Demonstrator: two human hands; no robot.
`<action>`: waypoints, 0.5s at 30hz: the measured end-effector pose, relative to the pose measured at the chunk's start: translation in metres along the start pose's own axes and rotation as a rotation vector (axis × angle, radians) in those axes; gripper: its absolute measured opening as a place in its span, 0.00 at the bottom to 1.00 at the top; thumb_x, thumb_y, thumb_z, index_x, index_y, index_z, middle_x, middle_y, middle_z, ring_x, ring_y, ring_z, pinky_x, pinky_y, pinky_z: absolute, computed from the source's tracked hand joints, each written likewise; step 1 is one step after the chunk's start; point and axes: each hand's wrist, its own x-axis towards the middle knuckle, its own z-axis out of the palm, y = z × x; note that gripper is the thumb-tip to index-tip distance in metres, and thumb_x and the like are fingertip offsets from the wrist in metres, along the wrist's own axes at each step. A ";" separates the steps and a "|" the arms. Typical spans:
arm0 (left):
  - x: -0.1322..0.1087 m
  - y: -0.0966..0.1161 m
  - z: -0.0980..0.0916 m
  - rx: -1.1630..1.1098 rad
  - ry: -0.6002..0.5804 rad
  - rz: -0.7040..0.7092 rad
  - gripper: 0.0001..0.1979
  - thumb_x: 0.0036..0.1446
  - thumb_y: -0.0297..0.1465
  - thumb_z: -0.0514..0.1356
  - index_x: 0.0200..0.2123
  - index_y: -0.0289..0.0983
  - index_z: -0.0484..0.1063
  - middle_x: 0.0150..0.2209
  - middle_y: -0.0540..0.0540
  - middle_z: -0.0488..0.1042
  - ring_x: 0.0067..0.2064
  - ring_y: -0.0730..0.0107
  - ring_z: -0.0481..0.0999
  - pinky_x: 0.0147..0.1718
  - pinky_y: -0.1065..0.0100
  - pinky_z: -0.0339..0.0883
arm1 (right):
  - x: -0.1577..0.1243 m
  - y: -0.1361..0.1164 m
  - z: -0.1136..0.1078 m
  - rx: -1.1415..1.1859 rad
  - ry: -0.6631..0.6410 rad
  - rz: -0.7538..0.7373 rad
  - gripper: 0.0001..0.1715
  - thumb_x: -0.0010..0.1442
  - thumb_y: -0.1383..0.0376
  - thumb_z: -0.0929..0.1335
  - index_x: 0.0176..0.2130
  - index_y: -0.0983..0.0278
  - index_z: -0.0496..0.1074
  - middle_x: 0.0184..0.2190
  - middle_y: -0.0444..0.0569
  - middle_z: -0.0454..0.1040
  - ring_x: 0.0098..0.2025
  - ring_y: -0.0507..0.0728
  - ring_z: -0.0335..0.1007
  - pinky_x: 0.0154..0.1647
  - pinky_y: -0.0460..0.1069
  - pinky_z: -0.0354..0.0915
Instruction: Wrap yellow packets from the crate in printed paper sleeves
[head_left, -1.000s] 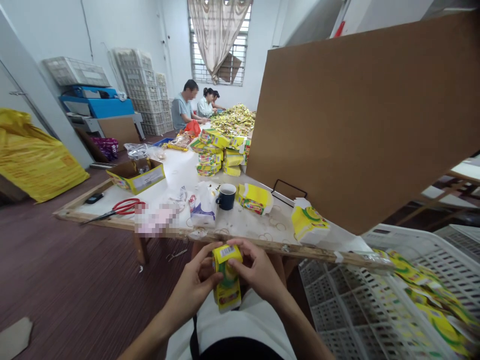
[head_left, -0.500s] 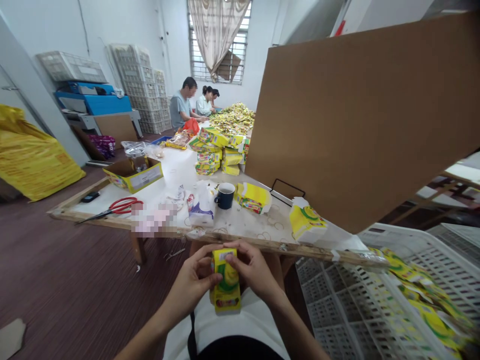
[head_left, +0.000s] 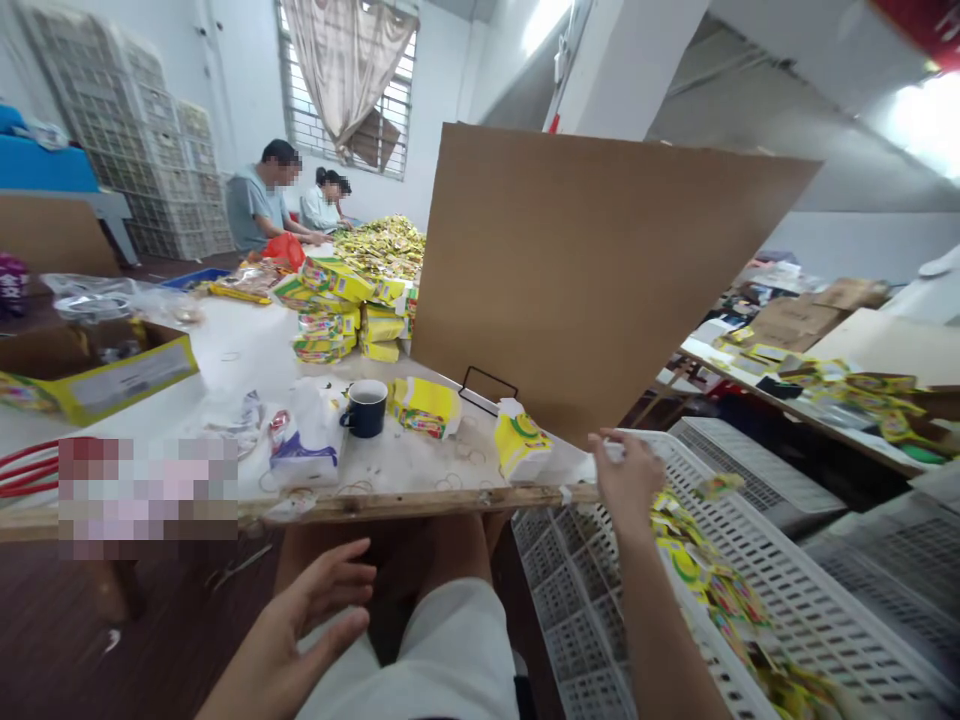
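My left hand (head_left: 324,608) is over my lap, palm turned inward, fingers stretched out and thumb apart, with nothing in it. My right hand (head_left: 630,482) reaches over the near-left rim of a white plastic crate (head_left: 814,575), by the table's right end. Its fingers are loosely bent with a gap between them, and I see nothing held. A small yellow box (head_left: 720,487), slightly blurred, is at the crate's far side, apart from my right hand. Several flat yellow packets (head_left: 705,570) lie inside the crate.
On the table (head_left: 255,350) are a dark mug (head_left: 366,410), yellow cartons (head_left: 427,405), a tissue pack (head_left: 304,450) and red-handled scissors (head_left: 37,462). A large cardboard sheet (head_left: 585,280) stands upright behind. Co-workers (head_left: 259,205) sit by a heap of packets (head_left: 382,245).
The yellow box that both hands held over my lap has left them. My right hand has moved right to the crate; my left has opened and dropped lower. The view has turned right.
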 end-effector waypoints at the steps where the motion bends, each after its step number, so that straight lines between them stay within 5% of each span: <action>1: 0.000 0.000 0.000 0.014 -0.026 -0.006 0.26 0.55 0.43 0.61 0.55 0.42 0.65 0.48 0.41 0.75 0.49 0.58 0.76 0.51 0.60 0.69 | -0.001 -0.002 0.017 0.035 -0.090 0.007 0.24 0.54 0.52 0.67 0.42 0.68 0.75 0.42 0.62 0.71 0.48 0.68 0.63 0.49 0.63 0.55; 4: -0.004 0.002 -0.003 0.035 -0.010 -0.017 0.25 0.54 0.43 0.61 0.54 0.43 0.66 0.47 0.41 0.76 0.48 0.58 0.76 0.51 0.60 0.69 | -0.006 -0.011 0.062 0.092 -0.238 0.046 0.23 0.47 0.51 0.71 0.34 0.69 0.76 0.31 0.60 0.74 0.40 0.66 0.67 0.42 0.60 0.59; 7: -0.007 0.005 -0.005 0.024 0.041 0.008 0.24 0.54 0.44 0.61 0.54 0.45 0.68 0.45 0.43 0.77 0.47 0.58 0.76 0.50 0.60 0.69 | -0.005 -0.013 0.083 0.125 -0.312 0.119 0.14 0.44 0.58 0.73 0.26 0.66 0.73 0.25 0.57 0.73 0.37 0.67 0.70 0.39 0.61 0.59; 12: -0.005 -0.004 -0.008 0.046 -0.048 0.022 0.23 0.56 0.43 0.60 0.55 0.46 0.68 0.46 0.42 0.77 0.48 0.58 0.76 0.50 0.60 0.69 | 0.000 -0.005 0.073 0.238 -0.262 0.211 0.13 0.45 0.57 0.70 0.27 0.65 0.70 0.35 0.63 0.75 0.47 0.71 0.67 0.48 0.64 0.59; 15: -0.005 -0.002 -0.008 0.027 -0.014 0.002 0.22 0.55 0.43 0.60 0.53 0.46 0.70 0.49 0.43 0.76 0.52 0.56 0.74 0.53 0.59 0.66 | -0.023 -0.019 0.052 0.425 -0.315 0.201 0.20 0.50 0.51 0.65 0.34 0.66 0.69 0.37 0.62 0.75 0.43 0.66 0.71 0.45 0.60 0.65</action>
